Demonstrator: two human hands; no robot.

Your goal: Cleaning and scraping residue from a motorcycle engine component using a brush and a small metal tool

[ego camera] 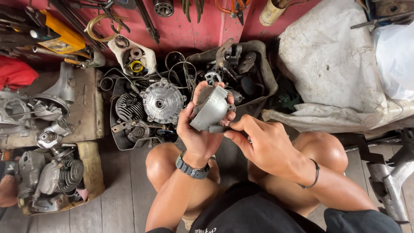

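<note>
The left hand (199, 129) is wrapped around a grey metal engine cover (210, 108), thumb on its near face and fingers curled behind the far rim, holding it above the knees. The right hand (258, 142) pinches thumb and forefinger together at the cover's lower edge, on a small dark fitting (219, 128). The cover's domed side faces left and up, its long axis tilted from lower left to upper right. Behind it lies a black tray (117, 144) of engine parts with a finned round hub (162, 102). A yellow flat package (64, 36) lies upper left.
</note>
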